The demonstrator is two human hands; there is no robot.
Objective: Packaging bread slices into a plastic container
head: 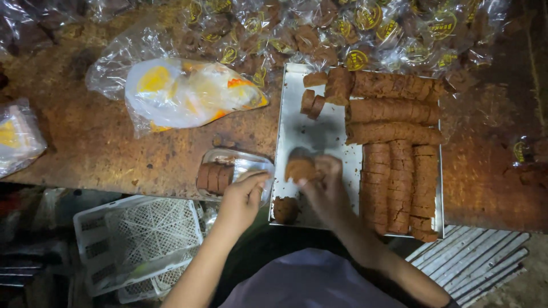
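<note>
A white crate (137, 239) sat low at the left, below the brown table (103, 148). Above it lay a plastic bag (182, 94) with yellow print. The left hand (242, 199) gripped a clear plastic tray (240, 168) already holding 3 brown cookies (214, 177). The right hand (325, 188) pinched 1 round cookie (301, 169) over the metal tray (311, 131). Stacked cookie rows (394, 148) filled the tray's right side.

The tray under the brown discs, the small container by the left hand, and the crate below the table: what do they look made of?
Tray: likely sheet metal, dull pale grey, thin raised rim. Small container: clear thin plastic, glossy, the brown discs show through. Crate: white moulded plastic, lattice walls. Left hand touches the container.
</note>
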